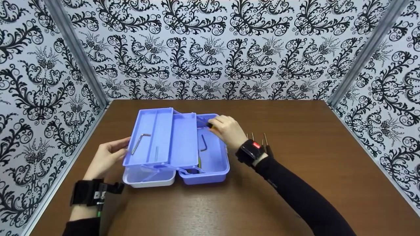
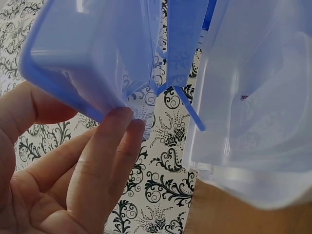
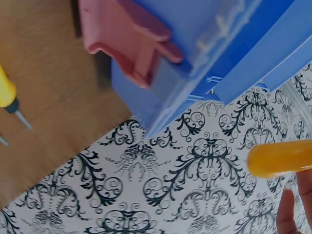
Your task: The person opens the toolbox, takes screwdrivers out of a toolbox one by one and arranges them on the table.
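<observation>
A blue cantilever toolbox (image 1: 213,178) stands unfolded on the table. My left hand (image 1: 105,157) pinches the outer edge of its raised upper tray (image 2: 73,58), thumb and fingers on either side of the wall. Over the far end of the deep compartment, my right hand (image 1: 228,129) holds a screwdriver (image 3: 278,158) by its yellow handle, the thin shaft pointing left across the box. One hex key (image 1: 140,142) lies in the upper tray. A darker hex key (image 1: 204,144) and a green-yellow handle (image 1: 199,162) lie in the deep compartment, partly beneath the middle tray.
Several screwdrivers (image 1: 267,144) lie on the brown table (image 1: 295,131) behind my right wrist, partly hidden by it. The translucent white lid (image 1: 149,183) hangs below the trays on the left. A pink latch (image 3: 122,39) sits on the box's right side. Patterned walls (image 1: 210,49) surround the table.
</observation>
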The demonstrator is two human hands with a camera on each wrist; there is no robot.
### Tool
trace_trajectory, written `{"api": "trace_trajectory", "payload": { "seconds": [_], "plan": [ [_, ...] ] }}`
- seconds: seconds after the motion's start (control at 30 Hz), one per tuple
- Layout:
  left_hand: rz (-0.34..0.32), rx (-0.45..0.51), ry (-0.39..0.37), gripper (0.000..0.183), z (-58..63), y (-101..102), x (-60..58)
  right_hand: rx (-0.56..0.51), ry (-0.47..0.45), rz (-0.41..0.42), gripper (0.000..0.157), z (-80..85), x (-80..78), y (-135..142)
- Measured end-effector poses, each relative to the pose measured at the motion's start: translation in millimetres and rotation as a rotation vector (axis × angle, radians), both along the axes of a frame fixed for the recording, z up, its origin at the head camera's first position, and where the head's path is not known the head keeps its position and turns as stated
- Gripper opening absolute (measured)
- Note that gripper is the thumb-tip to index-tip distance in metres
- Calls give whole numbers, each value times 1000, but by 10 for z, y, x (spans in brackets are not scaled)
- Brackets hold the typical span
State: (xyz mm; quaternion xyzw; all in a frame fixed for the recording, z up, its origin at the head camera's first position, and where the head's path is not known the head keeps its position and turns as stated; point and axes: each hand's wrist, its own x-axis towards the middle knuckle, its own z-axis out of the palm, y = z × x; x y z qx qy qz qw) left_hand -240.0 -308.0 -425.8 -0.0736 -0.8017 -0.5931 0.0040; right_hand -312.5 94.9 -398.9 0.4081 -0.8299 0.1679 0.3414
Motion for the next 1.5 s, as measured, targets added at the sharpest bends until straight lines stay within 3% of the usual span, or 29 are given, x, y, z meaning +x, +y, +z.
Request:
{"api": "trace_trajectory", "payload": {
  "seconds": [0.47, 0.93, 1.27, 1.5],
  "plan": [
    [-2, -8, 9, 46, -8, 0, -1, -229, -228, -120, 20, -196, 59, 499],
    [-6, -27, 26, 46, -14, -12, -11, -278, -421, -314, 23, -415, 47, 1064],
    [-5, -22, 19, 47, -9, -13, -18, -288, -582, -482, 26, -457, -40, 1536],
    [-5, 29, -7, 46, -22, -3, -8, -269, -682, -541, 27, -505, -45, 1802]
  ]
}}
